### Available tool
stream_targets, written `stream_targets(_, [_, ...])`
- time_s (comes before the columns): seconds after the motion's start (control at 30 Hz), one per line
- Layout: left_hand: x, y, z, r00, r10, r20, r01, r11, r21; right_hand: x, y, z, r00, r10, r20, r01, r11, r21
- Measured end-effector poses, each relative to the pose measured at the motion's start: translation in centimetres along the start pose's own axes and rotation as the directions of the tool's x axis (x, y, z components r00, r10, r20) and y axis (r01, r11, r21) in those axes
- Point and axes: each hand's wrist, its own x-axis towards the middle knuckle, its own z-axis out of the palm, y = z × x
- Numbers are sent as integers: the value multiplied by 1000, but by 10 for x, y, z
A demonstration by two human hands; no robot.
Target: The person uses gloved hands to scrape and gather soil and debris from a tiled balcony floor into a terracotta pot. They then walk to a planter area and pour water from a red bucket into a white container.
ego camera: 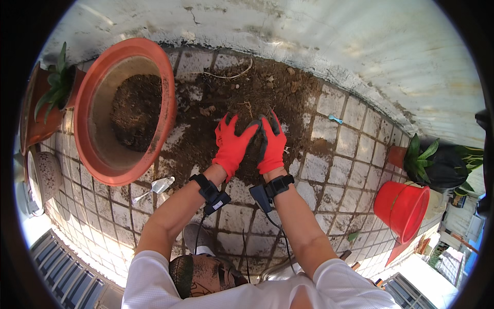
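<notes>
Loose dark soil (216, 96) is spread over the tiles before me, with thin roots (247, 108) and small clods in it. My left hand (233, 141), in a red work glove with a dark palm, rests at the soil with fingers spread. Close beside it is my right hand (272, 143), gloved alike, its thumb side nearly meeting my left thumb. Soil lies around and between the fingertips; whether they grip any of it is hidden. To the left, a large terracotta-coloured pot (85, 127) stands tilted, part-filled with soil (139, 112).
A clear plastic scoop (160, 185) lies near the pot. A light-blue small spoon (335, 119) and a white cord (227, 77) are on the floor. Potted plants (58, 87) stand left, others (422, 156) right, near a red bucket (399, 210). A worn wall (293, 31) borders the far side.
</notes>
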Motion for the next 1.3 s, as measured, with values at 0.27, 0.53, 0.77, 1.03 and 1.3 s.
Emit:
stream_targets(0.27, [-12, 17, -5, 997, 66, 31, -44, 881, -470, -23, 1, 2, 955, -281, 89, 292, 946, -139])
stream_targets(0.53, [-36, 92, -33, 984, 166, -68, -177, 831, -528, -42, -54, 23, 952, -294, 82, 304, 940, -157])
stream_targets(0.77, [-39, 139, -164, 947, 288, -146, -261, 419, -870, -104, -119, 152, 482, -700, 527, 862, 269, -430])
stream_targets(1.03, [-42, 103, -267, 743, 260, -617, -442, 882, -160, -84, -102, 184, 697, -414, 586, 469, 881, 66])
stream_targets(1.3, [-101, 5, -144, 911, 393, 121, -341, 886, -314, -50, -37, -46, 934, -357, -15, 297, 799, -523])
